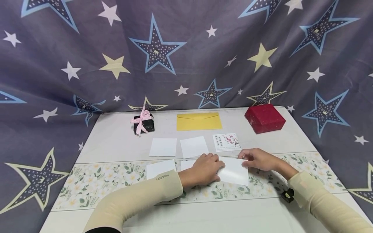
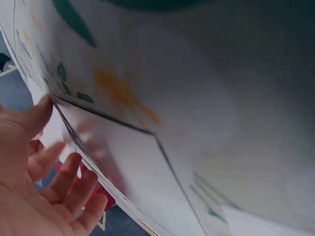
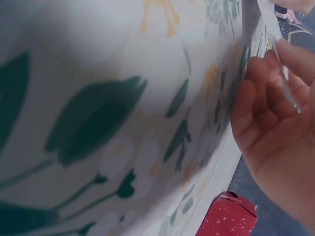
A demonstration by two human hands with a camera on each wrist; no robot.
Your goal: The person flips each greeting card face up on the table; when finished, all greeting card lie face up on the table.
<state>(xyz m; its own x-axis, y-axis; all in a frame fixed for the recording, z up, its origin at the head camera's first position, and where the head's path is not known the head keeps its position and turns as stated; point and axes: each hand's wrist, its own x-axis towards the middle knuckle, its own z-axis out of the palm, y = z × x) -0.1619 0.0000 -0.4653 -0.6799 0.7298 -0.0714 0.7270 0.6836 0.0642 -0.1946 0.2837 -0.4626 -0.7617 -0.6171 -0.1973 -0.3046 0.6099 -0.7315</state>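
A glossy white card [image 1: 234, 173] lies across the floral strip of the table, its right end pinched between the thumb and fingers of my right hand [image 1: 259, 159]. In the right wrist view the card [image 3: 284, 73] appears nearly edge-on between that thumb and the curled fingers. At the card's left end is my left hand [image 1: 205, 170], its thumb touching the corner and its fingers loosely spread, as the left wrist view shows. Another white card [image 1: 187, 164] is partly hidden behind the left hand. Beside it lies a further white card [image 1: 160, 169], partly covered by the left sleeve.
Behind are two white cards [image 1: 163, 147], [image 1: 194, 146] and a printed blossom card [image 1: 226, 142]. Farther back sit a black box with pink ribbon [image 1: 143, 123], a yellow envelope [image 1: 199, 122] and a red box [image 1: 264, 118]. A star-patterned curtain [image 1: 180, 87] borders the table.
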